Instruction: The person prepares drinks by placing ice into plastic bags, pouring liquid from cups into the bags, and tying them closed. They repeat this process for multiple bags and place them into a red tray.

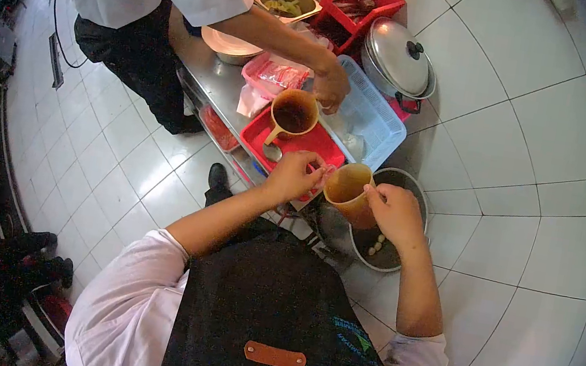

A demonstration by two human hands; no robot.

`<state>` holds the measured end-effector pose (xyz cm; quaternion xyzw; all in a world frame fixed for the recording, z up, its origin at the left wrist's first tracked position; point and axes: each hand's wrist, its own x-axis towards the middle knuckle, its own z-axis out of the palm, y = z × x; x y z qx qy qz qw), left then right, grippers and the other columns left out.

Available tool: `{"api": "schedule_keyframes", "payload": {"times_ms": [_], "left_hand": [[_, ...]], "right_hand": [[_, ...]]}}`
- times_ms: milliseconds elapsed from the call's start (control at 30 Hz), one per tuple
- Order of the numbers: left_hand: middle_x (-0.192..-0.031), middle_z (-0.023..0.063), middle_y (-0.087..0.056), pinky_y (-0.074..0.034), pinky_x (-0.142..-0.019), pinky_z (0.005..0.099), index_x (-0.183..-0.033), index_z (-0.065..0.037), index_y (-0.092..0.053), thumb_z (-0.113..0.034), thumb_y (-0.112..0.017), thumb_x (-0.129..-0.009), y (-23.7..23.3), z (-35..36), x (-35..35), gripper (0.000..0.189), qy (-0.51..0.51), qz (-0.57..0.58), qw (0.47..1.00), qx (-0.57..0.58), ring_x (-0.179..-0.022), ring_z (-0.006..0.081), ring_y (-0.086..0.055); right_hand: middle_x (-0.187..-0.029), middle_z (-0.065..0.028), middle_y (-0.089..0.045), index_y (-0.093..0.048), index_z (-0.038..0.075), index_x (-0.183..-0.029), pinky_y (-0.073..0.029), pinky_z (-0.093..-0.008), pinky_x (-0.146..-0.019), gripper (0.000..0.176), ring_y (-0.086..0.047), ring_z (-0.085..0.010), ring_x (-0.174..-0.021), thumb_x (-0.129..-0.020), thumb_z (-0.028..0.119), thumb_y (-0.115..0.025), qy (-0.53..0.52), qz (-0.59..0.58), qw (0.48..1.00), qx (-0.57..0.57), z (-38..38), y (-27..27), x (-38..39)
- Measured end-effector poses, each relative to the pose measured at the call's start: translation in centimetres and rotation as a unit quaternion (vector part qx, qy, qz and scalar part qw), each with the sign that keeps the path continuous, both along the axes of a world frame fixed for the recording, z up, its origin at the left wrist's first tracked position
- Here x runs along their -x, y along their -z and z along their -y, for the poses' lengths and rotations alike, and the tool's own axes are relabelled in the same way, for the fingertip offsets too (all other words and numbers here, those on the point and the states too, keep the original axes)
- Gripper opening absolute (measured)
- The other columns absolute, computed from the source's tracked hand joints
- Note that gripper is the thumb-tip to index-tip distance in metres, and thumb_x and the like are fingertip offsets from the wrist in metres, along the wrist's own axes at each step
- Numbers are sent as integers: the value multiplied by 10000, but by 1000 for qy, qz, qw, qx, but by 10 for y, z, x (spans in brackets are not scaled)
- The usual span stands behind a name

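My right hand point(395, 212) grips the handle of a yellowish plastic measuring jug point(348, 185), brown-stained inside and tilted. At the jug's left rim, my left hand point(296, 179) is closed in a pinch on a small, clear, pinkish piece that looks like plastic film. Below the jug stands a large metal pot point(423, 202) with several pale round pieces point(376, 245) inside. A second jug point(294, 112), holding dark liquid, sits in a red tray point(325, 145). Near my left hand a metal spoon point(272, 152) lies in that tray.
Across the steel counter point(208, 68), a co-worker's hand point(331, 83) reaches over a blue basket point(376, 108). A lidded pot point(400, 59) stands by the tiled wall. Behind are food pans point(288, 2) and red bins point(366, 1). Another person's legs point(9, 254) show at lower left.
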<state>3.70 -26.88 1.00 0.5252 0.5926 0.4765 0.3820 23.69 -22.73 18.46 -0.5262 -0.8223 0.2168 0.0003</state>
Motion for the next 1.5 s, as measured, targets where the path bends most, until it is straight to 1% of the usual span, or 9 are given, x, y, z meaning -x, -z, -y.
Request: {"api": "schedule_keyframes", "payload": {"times_ms": [100,200,300,467,567,667,867,1367,1500], "left_hand": [[-788,170,-706,-558,-635,381,-919,-11,-704,-267,-699,-919,-3,-1,0,257,0,10,1000,20,-700,256,-719],[-775,165,-706,-558,-626,378,-923,-12,-703,-256,-701,-914,-2,-1,0,244,-3,18,1000,9,-689,248,-718],[-752,153,-704,-557,-610,368,-930,-10,-702,-244,-699,-914,3,-2,1,234,-1,7,1000,-28,-673,229,-716],[-749,145,-704,-551,-594,359,-943,-3,-702,-237,-695,-918,3,1,3,235,5,31,999,-14,-663,219,-712],[-755,143,-706,-550,-584,356,-952,-5,-704,-229,-696,-915,-7,3,4,227,23,74,995,59,-664,218,-713],[-759,142,-707,-550,-568,348,-965,-8,-703,-228,-696,-916,0,3,3,226,10,38,999,6,-663,212,-714],[-772,154,-708,-553,-598,358,-958,-9,-707,-223,-697,-913,9,1,1,219,22,111,993,31,-683,224,-719],[-760,125,-712,-555,-635,345,-951,-13,-708,-157,-646,-926,-15,9,9,159,16,23,1000,3,-697,181,-709],[-761,102,-712,-551,-642,322,-964,-10,-701,-150,-643,-935,8,3,6,154,19,123,991,53,-705,148,-694]], "right_hand": [[-744,-221,-664,-685,18,-773,-499,-514,-675,461,-649,-427,-715,-956,429,-588,-16,8,1000,-18,-2,4,0],[-717,-203,-635,-691,16,-822,-461,-454,-638,430,-620,-373,-678,-963,409,-588,-16,11,1000,-6,-2,-1,2],[-766,-230,-670,-697,16,-790,-508,-511,-695,465,-655,-431,-732,-958,434,-581,0,32,999,21,-3,-8,8],[-759,-237,-665,-699,9,-784,-507,-513,-704,476,-654,-437,-739,-960,434,-575,-12,30,999,11,-5,-7,9],[-760,-241,-664,-696,4,-775,-507,-515,-712,484,-654,-439,-745,-960,434,-574,-13,29,999,16,-6,-6,11],[-761,-245,-663,-695,3,-769,-507,-522,-713,487,-653,-444,-748,-961,434,-571,-17,38,999,20,-8,-6,12],[-744,-250,-657,-689,3,-756,-507,-537,-700,496,-647,-456,-733,-967,432,-558,-41,52,998,8,-7,-7,18],[-766,-248,-659,-712,8,-779,-502,-539,-700,477,-643,-453,-731,-972,411,-546,-52,66,996,10,-6,-13,26],[-776,-247,-662,-705,3,-790,-497,-533,-705,472,-642,-454,-739,-975,406,-543,-32,60,997,33,-6,-13,26]]}}
